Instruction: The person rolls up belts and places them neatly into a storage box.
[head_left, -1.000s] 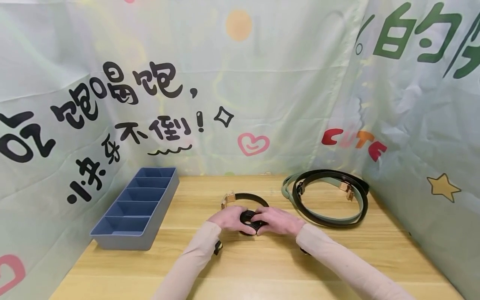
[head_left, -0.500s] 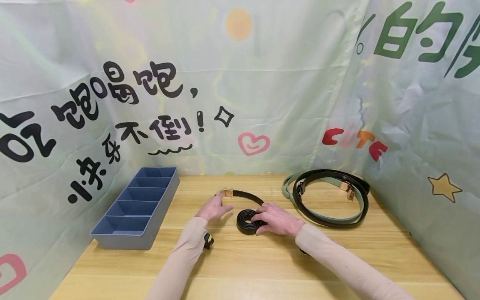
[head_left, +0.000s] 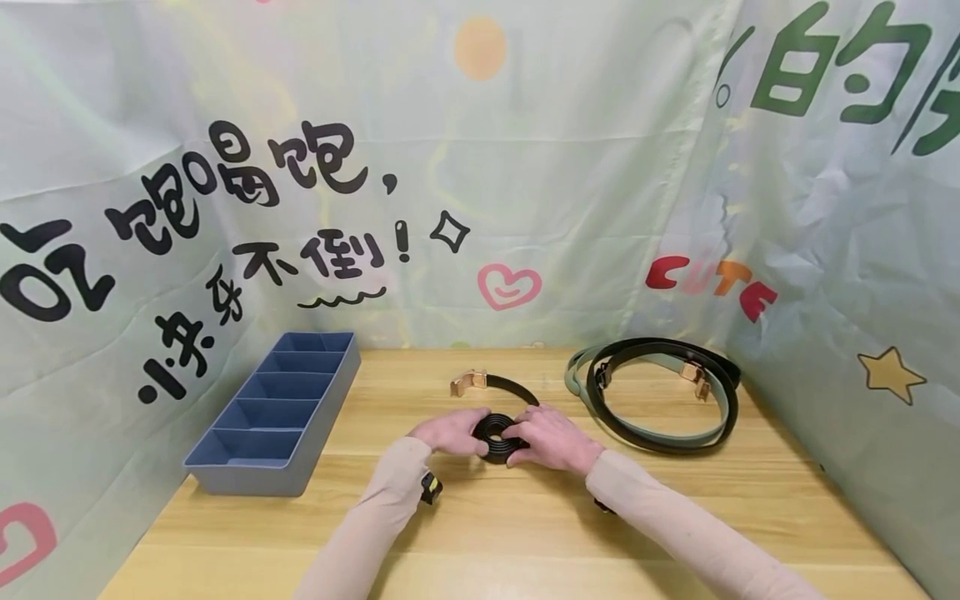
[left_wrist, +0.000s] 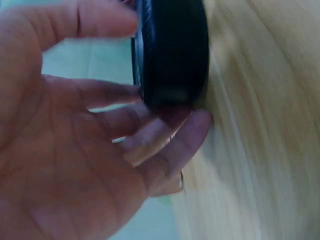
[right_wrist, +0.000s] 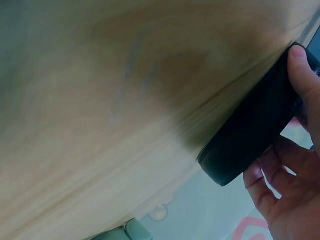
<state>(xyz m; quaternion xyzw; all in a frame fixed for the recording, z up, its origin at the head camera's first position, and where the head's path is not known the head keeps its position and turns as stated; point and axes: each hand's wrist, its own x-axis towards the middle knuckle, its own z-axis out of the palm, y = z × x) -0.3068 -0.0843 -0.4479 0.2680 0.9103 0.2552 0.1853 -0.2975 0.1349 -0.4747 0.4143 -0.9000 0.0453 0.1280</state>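
A black belt [head_left: 497,451] lies on edge on the table, wound into a tight coil, its tail running off behind to a gold buckle [head_left: 470,381]. My right hand [head_left: 561,442] grips the coil's right side, thumb at the near side and fingers over the top and far side. In the right wrist view its thumb [right_wrist: 298,60] presses the dark outer band of the belt [right_wrist: 250,120]. My left hand [head_left: 448,432] is at the coil's left side. In the left wrist view its loosely extended fingers [left_wrist: 185,135] lie against or close to the belt [left_wrist: 172,50], and the thumb is blurred.
A grey-blue divided tray [head_left: 300,442] with several compartments stands at the left. At the back right, a black belt [head_left: 731,408] and a pale green belt [head_left: 573,375] lie in large loops. Printed cloth [head_left: 570,167] hangs behind the table [head_left: 510,533].
My left hand left the coil, reached to the buckle, then came back to the coil's left side. The buckle end now lies farther back and to the right. My right hand stayed on the coil.
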